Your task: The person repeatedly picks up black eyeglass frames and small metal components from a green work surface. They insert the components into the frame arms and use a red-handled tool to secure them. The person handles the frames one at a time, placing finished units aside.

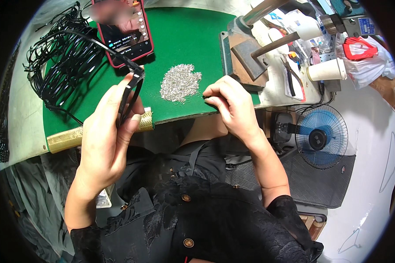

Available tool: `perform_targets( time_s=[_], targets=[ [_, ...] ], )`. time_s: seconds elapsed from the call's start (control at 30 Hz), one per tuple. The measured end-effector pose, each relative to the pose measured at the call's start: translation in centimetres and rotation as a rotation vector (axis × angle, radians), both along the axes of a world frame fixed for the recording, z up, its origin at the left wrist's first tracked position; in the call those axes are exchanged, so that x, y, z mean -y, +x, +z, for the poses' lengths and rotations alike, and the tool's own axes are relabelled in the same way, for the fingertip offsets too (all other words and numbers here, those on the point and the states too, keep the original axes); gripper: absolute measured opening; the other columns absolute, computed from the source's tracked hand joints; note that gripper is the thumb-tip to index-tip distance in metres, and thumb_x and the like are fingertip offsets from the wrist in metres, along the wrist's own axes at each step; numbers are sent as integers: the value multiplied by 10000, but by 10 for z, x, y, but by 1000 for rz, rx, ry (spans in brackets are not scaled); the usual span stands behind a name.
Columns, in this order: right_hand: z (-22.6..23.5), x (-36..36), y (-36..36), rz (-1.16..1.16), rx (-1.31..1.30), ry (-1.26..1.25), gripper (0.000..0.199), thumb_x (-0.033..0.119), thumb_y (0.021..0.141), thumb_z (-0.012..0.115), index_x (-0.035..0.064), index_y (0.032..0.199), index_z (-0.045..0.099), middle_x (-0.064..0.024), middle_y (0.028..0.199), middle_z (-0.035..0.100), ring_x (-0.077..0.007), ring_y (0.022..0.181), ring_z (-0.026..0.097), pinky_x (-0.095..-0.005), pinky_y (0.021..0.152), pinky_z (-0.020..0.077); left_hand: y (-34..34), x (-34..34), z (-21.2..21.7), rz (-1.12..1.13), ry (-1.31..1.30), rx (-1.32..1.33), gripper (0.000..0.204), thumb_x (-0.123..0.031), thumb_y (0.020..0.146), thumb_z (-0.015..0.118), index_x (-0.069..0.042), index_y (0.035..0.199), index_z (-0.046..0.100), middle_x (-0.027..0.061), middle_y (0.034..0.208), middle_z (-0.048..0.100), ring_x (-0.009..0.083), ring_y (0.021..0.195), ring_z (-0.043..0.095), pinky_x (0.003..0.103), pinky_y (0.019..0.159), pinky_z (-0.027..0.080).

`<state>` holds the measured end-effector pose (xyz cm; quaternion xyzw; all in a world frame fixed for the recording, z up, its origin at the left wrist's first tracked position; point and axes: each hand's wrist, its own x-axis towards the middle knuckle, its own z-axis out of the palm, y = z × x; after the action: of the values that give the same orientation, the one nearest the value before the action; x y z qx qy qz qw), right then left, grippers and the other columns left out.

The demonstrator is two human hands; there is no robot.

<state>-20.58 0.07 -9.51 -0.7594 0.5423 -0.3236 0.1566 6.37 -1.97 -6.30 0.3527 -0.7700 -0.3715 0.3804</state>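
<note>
My left hand (106, 131) is closed around a black glasses frame (126, 94), held upright over the near edge of the green mat (171, 30). One of its long temple arms reaches up and left across the phone. On the mat lies a heap of tiny silvery metal pieces (180, 83), loose and spread at its edges. Just right of the heap, my right hand (235, 107) is in a pinch close to the mat. Something small and dark shows at its fingertips, too small to name. To the left sits a tangled pile of black glasses frames (61, 65).
A phone in a red case (123, 33) lies at the back. Right of the heap stands a heavy metal press (245, 61) with a lever. Further right are pliers (289, 79), a paper cup (327, 70) and a blue fan (321, 136). Gold trim (66, 140) lines the near edge.
</note>
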Motion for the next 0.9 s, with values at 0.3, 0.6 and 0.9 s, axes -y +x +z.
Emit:
perform_targets(
  time_s=[0.3,0.6,0.9],
  targets=[
    [-2,-4,3,-53,-56,-17,104,-45,762,616,14,846,596,-101,786,543,-282,765,567,-362,669,458,-3,1,5,-28,10,21,436,74,830,536,43,1261,474,176,941,566,282,756,597,302,718,477],
    [-1,-4,2,-74,1,31,106,-37,761,638,11,845,594,-96,780,547,-251,741,574,-333,656,465,-4,3,-1,-40,-72,-7,445,77,817,544,42,1255,480,160,891,558,285,734,587,313,692,473],
    [-4,-4,13,-167,-82,-30,116,25,737,683,22,779,575,-96,753,533,-271,719,552,-367,652,449,-7,4,1,-56,-43,-12,452,68,818,538,26,1263,475,139,835,539,277,673,549,301,653,457]
  ],
)
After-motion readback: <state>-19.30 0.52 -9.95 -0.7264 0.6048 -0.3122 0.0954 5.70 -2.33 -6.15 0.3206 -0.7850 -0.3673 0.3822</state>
